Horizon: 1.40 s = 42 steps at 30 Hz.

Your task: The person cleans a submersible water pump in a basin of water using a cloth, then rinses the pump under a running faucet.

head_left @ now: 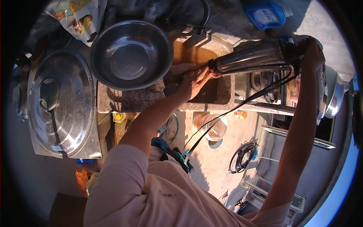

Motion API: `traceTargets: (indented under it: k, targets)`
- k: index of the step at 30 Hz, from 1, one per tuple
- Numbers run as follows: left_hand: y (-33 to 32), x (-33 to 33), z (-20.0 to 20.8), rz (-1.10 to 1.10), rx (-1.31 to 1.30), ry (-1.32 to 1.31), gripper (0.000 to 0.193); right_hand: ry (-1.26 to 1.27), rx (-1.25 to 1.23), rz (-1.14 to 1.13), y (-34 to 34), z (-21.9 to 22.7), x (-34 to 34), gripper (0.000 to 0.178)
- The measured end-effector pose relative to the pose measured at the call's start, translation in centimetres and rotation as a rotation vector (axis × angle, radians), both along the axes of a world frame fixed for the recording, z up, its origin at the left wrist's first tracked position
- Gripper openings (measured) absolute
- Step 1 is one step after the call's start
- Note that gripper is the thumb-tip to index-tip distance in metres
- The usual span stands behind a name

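A long shiny metal cylinder [251, 57] lies slanted over the right part of the stone sink [225, 89]. It has a dark narrow end, a black wider end and a black cord [242, 102] hanging down from it. I cannot make out its exact kind. My right hand [313, 56], arm stretched far out, is closed round the black end; its fingers are partly hidden. My left hand [193, 82] is by the narrow end over the basin, fingers stretched out and touching it. Its thumb side is partly hidden.
Left of the sink sits a large grey metal basin [130, 77], beside a big round metal lid [64, 125]. A black faucet [206, 17] rises behind. A blue bottle [264, 15] lies at the back right. Below are a bucket [200, 123] and a coiled black hose [244, 157].
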<state>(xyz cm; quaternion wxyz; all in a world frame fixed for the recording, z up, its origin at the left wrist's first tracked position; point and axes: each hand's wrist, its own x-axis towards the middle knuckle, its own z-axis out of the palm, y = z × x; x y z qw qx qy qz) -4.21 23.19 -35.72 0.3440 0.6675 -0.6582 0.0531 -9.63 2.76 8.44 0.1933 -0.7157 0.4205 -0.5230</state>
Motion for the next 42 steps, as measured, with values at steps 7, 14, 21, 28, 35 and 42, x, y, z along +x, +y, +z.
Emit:
traceTargets:
  k: [7,14,21,28,35,42]
  targets:
    - [1.7,-0.2,-2.9,0.037,0.135,0.105,0.067,-0.037,0.027,0.092,0.7,-0.6,0.9,0.022]
    - [7.6,2.3,-5.1,0.011,0.373,0.262,0.050,-0.002,-0.002,0.113,-0.4,0.2,-1.2,0.022]
    - [12.3,4.1,-9.4,-0.091,0.307,0.164,0.028,-0.004,-0.001,0.172,-0.3,-0.1,-0.7,0.024]
    - [13.2,4.1,-8.9,-0.089,0.185,0.158,0.028,0.040,0.056,0.280,-5.3,0.5,-3.2,0.024]
    - [12.8,4.2,-7.7,-0.120,0.297,0.078,0.026,-0.068,0.215,0.335,-8.6,0.9,-5.7,0.028]
    - [13.3,4.7,-7.4,-0.103,0.458,0.054,0.028,-0.153,0.126,0.374,-6.7,-1.5,-3.5,0.026]
